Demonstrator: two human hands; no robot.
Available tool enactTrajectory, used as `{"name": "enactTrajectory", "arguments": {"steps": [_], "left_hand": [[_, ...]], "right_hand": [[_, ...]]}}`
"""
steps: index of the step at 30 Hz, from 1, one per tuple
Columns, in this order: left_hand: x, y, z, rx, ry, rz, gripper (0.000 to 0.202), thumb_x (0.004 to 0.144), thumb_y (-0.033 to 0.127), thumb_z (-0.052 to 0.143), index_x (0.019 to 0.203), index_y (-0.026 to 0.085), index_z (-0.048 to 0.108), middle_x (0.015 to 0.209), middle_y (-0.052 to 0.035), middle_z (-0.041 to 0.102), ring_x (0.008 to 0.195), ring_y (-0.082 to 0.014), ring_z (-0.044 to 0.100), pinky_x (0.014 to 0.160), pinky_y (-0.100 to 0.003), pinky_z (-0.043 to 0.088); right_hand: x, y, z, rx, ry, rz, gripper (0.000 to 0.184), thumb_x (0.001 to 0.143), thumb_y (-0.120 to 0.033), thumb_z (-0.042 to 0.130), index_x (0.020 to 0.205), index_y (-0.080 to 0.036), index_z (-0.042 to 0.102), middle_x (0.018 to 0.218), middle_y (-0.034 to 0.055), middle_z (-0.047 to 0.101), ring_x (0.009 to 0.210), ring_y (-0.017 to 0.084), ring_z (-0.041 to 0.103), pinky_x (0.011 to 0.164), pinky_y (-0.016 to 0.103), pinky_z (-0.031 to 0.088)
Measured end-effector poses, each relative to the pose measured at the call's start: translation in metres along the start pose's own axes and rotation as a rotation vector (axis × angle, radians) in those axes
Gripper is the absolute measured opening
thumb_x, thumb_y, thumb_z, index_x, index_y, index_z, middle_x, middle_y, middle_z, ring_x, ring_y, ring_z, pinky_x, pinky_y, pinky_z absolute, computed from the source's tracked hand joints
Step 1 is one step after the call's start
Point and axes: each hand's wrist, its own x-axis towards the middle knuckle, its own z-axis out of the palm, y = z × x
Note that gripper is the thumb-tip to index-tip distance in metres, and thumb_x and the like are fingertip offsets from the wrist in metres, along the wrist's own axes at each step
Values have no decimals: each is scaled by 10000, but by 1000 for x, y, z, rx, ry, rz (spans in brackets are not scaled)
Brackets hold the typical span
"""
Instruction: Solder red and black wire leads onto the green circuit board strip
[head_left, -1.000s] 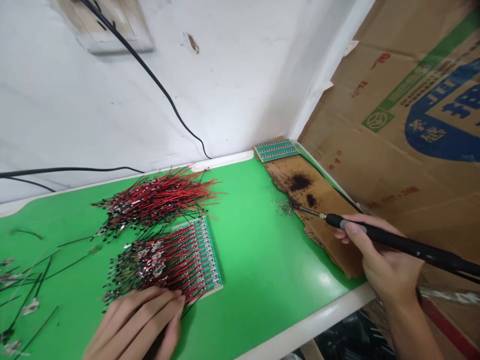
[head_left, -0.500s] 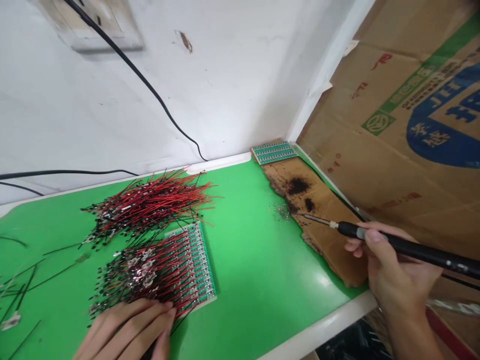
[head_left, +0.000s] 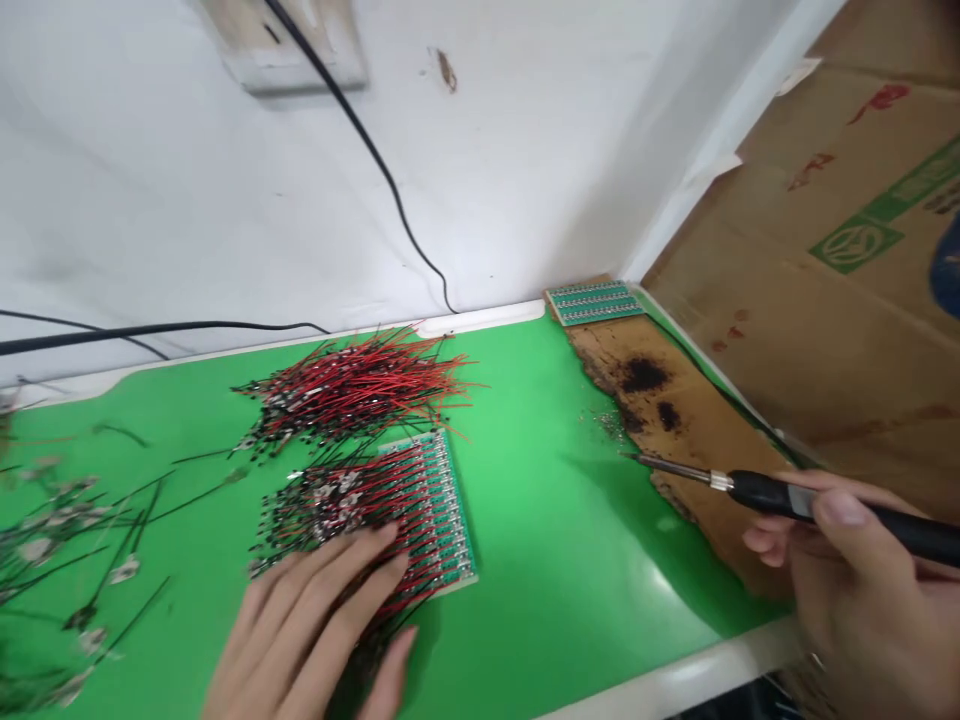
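wired circuit board (head_left: 458,510) flat on green mat (head_left: 540,560), its red wires (head_left: 411,494) running left off it. left hand (head_left: 322,610) over wires at board's near left, fingers loosely curved and parted, thumb clear of them. right hand (head_left: 862,570), right of board, wrapped round soldering iron (head_left: 757,491), tip beside scorched cardboard's (head_left: 712,465) ragged edge. wire pile (head_left: 360,385) just behind board; second board (head_left: 596,302) behind, right.

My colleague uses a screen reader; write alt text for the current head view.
The right hand holds a soldering iron, its tip near scorched cardboard on a green tabletop. The left hand is over red and black wires laid on a circuit board, with a wire pile behind.
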Motion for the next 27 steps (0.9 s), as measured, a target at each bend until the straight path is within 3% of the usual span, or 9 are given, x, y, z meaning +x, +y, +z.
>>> {"name": "enactTrajectory", "arguments": {"steps": [3,10,15,21,24,27], "left_hand": [[16,7,0,145,-114,70,554,1044,273,676,1550,65,589,1634,-180,613,1517,-335,549,1251,-525,383],[12,18,-4,170,-85,40,430,1095,309,598,1469,106,660,1568,-114,688,1463,-270,608,1251,-474,368],[-8,25,-12,191,-84,23,382,1098,307,575,1419,140,695,1519,-82,728,1410,-236,646,1224,-446,391],[-20,29,-28,212,-74,15,344,1142,354,527,1381,176,698,1454,-52,764,1367,-203,663,1195,-403,432],[-21,12,-48,150,-93,-65,359,1145,331,522,1450,180,632,1484,-79,733,1404,-194,632,1187,-371,469],[-17,-35,-64,178,-11,-247,302,1117,280,566,1408,225,625,1312,-74,760,1217,-220,685,1094,-395,525]], "right_hand": [[-12,-5,14,22,-96,48,150,887,-406,936,910,-268,883,685,21,763,508,171,657,441,271,574],[-12,10,44,130,-503,251,221,910,-464,923,883,-245,899,667,62,765,521,187,701,443,258,589],[-13,15,54,87,-578,424,314,851,-533,950,851,-224,895,652,73,753,529,190,692,445,252,575],[-11,25,48,42,-626,487,334,773,-528,991,879,-222,907,693,94,776,545,222,709,436,286,590],[-9,32,46,59,-665,438,295,789,-499,978,899,-230,925,669,99,775,514,232,710,404,294,587],[-11,31,49,63,-633,371,268,797,-499,976,837,-241,916,624,84,756,481,222,696,391,291,583]]}}
